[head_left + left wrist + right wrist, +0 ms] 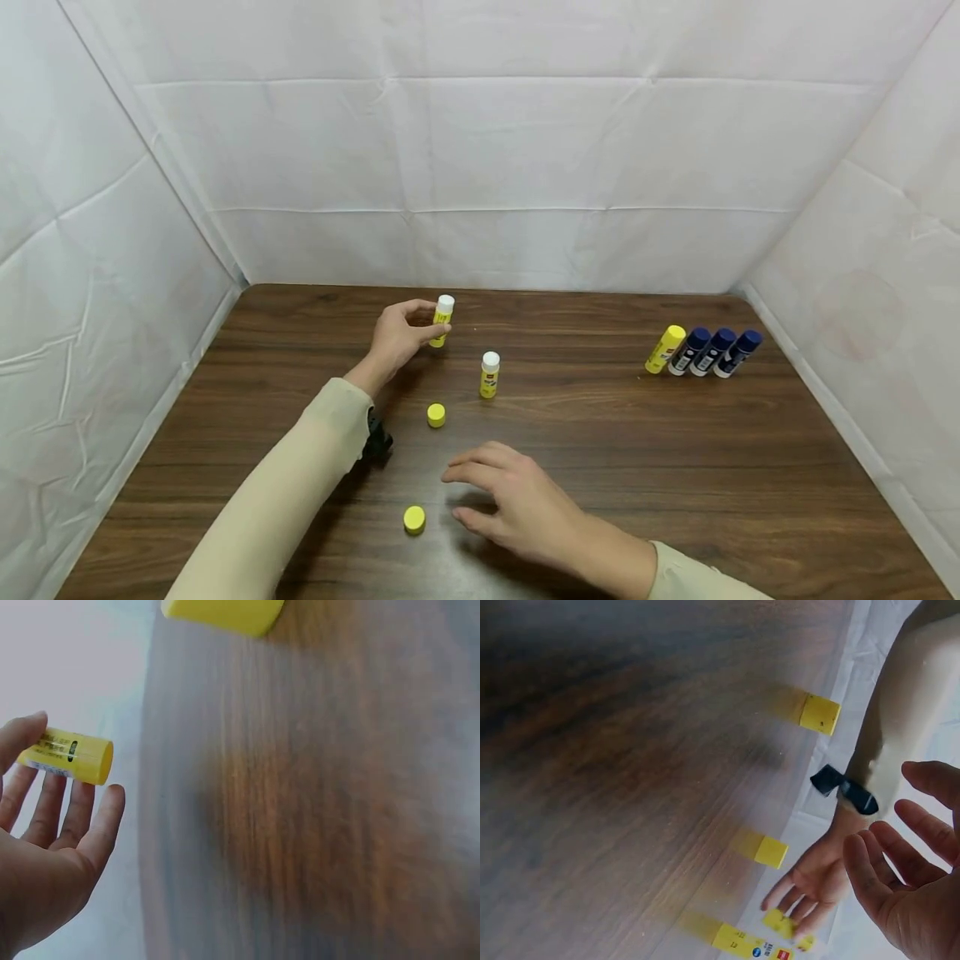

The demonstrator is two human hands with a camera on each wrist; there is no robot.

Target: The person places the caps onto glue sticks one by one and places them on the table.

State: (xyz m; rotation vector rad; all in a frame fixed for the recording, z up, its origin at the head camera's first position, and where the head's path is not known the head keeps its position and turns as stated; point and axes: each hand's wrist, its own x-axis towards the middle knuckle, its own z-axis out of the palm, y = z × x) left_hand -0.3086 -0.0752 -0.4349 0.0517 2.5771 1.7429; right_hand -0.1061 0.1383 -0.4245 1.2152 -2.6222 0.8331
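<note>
My left hand [399, 337] pinches a yellow glue stick [442, 316] with a white top between thumb and fingers, near the table's back edge. In the left wrist view its yellow base end points away from the palm. Just to the right and nearer stands a second yellow glue stick [489, 377] with a white top, upright. Two yellow caps sit on the table: one cap [436, 415] in front of that stick, the other cap [414, 520] closer to me. My right hand [517, 504] hovers with loosely bent fingers right of the nearer cap, holding nothing.
At the right back of the wooden table [637, 467] a row stands: one yellow capped glue stick [664, 350] and several dark blue capped ones [712, 352]. White cloth walls [510, 158] enclose the table at the back and both sides. A black device sits on the left wrist.
</note>
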